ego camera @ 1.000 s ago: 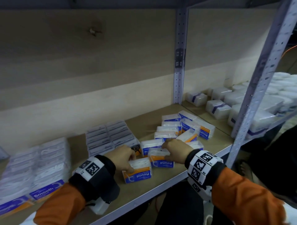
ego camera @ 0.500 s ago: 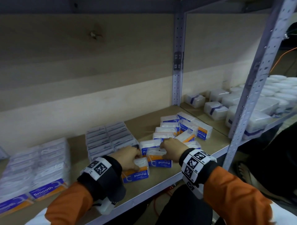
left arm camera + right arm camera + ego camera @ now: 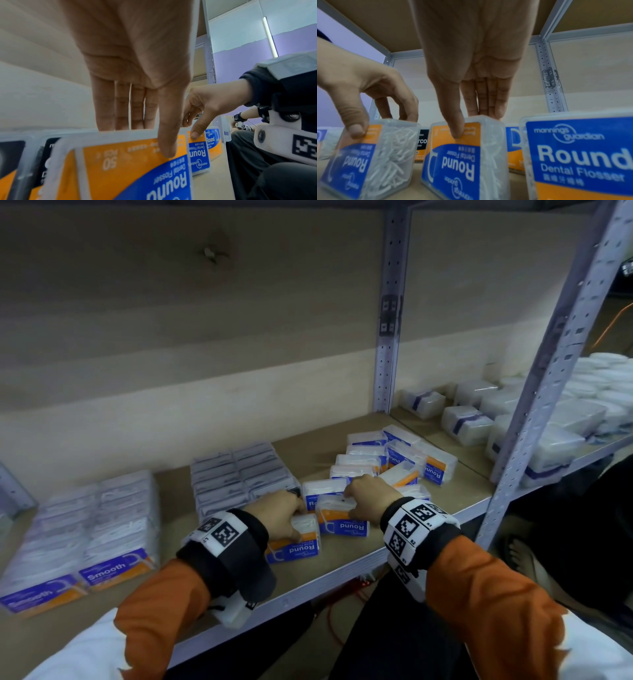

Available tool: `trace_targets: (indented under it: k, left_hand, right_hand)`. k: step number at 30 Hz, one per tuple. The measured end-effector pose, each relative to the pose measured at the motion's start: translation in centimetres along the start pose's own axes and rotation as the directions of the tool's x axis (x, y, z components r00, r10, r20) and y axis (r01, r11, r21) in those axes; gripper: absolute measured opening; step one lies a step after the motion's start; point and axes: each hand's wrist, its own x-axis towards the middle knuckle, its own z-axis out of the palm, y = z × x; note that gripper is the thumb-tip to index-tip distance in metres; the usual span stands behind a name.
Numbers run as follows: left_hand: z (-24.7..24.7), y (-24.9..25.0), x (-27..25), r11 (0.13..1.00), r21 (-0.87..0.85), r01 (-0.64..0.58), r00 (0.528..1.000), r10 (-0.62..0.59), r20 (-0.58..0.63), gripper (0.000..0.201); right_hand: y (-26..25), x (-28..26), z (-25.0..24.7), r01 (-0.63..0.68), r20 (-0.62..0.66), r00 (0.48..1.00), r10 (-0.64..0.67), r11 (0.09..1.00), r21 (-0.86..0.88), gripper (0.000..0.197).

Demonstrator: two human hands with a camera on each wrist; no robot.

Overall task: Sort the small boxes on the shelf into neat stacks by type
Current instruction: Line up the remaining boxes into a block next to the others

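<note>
**Two Round flosser boxes held at the shelf front**

A Round box point(image 3: 297, 544) is pinched by the left hand point(image 3: 278, 513) — thumb on the label, fingers behind. A second Round box point(image 3: 342, 520), just beside it, is held likewise by the right hand point(image 3: 368, 495). Both grips are narrow. More boxes point(image 3: 394, 458) are jumbled behind on the shelf point(image 3: 346, 568).

Wooden shelf point(image 3: 346, 556), metal front edge. Lying on it: Round flosser boxes point(image 3: 383, 470) at centre; dark-labelled packs point(image 3: 239, 481) left of these; Smooth packs point(image 3: 85, 539) further left.
</note>
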Motion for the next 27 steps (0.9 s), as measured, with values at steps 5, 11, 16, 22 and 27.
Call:
trace_targets:
  k: [5, 11, 16, 22, 27]
  left_hand:
    - [0.1, 0.4, -0.1, 0.999, -0.004, -0.032, 0.999, 0.031, -0.017, 0.05]
    - [0.1, 1.1, 0.1, 0.999, 0.004, -0.033, 0.999, 0.033, 0.012, 0.05]
    - [-1.2, 0.9, -0.4, 0.998, 0.002, -0.063, 0.998, 0.063, 0.007, 0.046]
    - [-2.5, 0.2, -1.7, 0.995, -0.055, -0.083, 0.994, 0.078, -0.081, 0.041]
    - [-2.4, -0.6, -2.6, 0.976, -0.205, -0.066, 0.992, 0.042, -0.119, 0.032]
  right_hand:
    - [-0.1, -0.2, -0.1, -0.007, -0.005, 1.0, 0.007, 1.0, 0.0, 0.039]
    - [-0.2, -0.2, -0.2, -0.009, -0.012, 1.0, 0.009, 1.0, 0.003, 0.04]
    - [-0.1, 0.0, -0.2, -0.004, -0.006, 1.0, 0.004, 1.0, -0.003, 0.04]
    - [0.0, 0.1, -0.2, 0.004, 0.003, 1.0, -0.004, 1.0, -0.014, 0.039]
    - [0.1, 0.0, -0.3, 0.009, -0.002, 1.0, -0.009, 1.0, -0.016, 0.038]
